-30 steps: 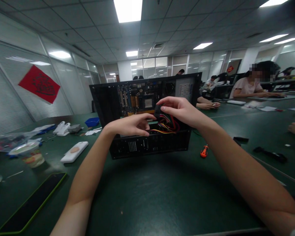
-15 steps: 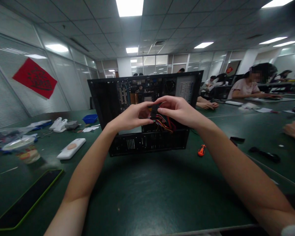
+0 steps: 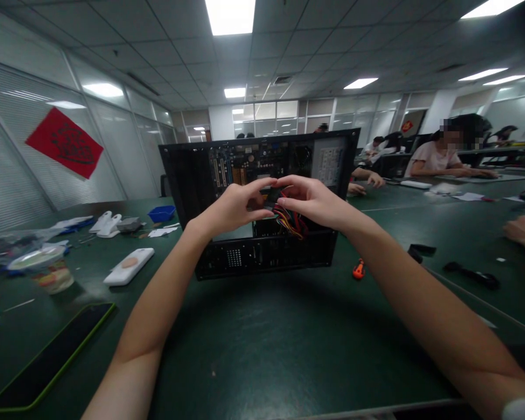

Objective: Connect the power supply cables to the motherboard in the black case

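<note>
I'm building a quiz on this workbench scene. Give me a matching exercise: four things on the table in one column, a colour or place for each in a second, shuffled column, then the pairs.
Things
1. small screwdriver
2. small tray
3. flat tablet
4. connector

Colour or place
A. blue, far left of the computer case
B. pinched between left hand and right hand
C. orange, right of the case
D. green-edged, near left corner

Pairs: 1-C, 2-A, 3-D, 4-B

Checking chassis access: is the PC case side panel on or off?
Off. The computer case has its side open toward the camera, exposing the motherboard and coloured wires, with the left hand and right hand holding a connector before it.
</note>
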The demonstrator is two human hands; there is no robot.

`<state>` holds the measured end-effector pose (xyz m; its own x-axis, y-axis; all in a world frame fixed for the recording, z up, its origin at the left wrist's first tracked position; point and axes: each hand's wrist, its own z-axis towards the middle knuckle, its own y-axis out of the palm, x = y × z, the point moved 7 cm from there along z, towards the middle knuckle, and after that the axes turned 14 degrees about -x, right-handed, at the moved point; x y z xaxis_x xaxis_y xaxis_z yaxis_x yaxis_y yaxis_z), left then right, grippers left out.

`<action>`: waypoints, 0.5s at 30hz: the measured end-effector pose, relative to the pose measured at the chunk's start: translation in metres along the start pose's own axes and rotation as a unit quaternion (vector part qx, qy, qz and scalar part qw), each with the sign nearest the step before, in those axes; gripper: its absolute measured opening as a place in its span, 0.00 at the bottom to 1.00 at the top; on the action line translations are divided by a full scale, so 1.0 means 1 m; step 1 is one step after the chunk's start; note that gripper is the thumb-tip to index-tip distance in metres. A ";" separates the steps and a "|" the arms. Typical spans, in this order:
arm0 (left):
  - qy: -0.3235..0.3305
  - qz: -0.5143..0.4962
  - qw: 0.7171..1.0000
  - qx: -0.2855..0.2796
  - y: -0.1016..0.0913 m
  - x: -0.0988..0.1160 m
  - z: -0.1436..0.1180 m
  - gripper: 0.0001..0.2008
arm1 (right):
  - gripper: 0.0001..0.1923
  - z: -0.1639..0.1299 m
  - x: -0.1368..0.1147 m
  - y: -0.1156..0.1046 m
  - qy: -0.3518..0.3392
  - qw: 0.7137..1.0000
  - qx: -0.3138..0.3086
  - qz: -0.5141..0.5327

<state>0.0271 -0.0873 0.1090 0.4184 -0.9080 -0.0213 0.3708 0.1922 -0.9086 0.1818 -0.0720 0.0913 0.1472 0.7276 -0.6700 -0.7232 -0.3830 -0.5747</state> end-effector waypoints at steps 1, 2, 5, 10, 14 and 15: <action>0.003 0.010 1.000 0.000 0.000 0.000 0.000 0.33 | 0.21 0.000 0.001 0.002 0.007 1.000 -0.010 0.006; 0.005 0.019 1.000 -0.002 0.001 0.001 0.000 0.33 | 0.21 0.000 0.001 0.003 0.013 1.000 -0.020 0.011; 0.004 0.033 0.999 -0.008 0.002 0.002 -0.001 0.33 | 0.22 0.001 0.001 0.005 0.019 1.000 -0.024 0.006; -0.003 0.045 0.999 -0.007 0.002 0.004 -0.001 0.31 | 0.24 0.004 0.007 0.009 0.026 1.000 -0.016 -0.001; -0.009 0.050 0.999 -0.014 0.002 0.004 0.000 0.29 | 0.25 0.007 0.010 0.011 0.017 1.000 0.010 -0.007; -0.009 0.051 0.999 -0.016 0.003 0.004 0.000 0.29 | 0.25 0.007 0.011 0.012 0.019 1.000 0.017 -0.009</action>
<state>0.0297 -0.0908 0.1065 0.4681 -0.8773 -0.1065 0.2987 0.2705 -0.9152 0.1702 -0.0644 0.0806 0.1858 0.7120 -0.6772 -0.7430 -0.3491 -0.5710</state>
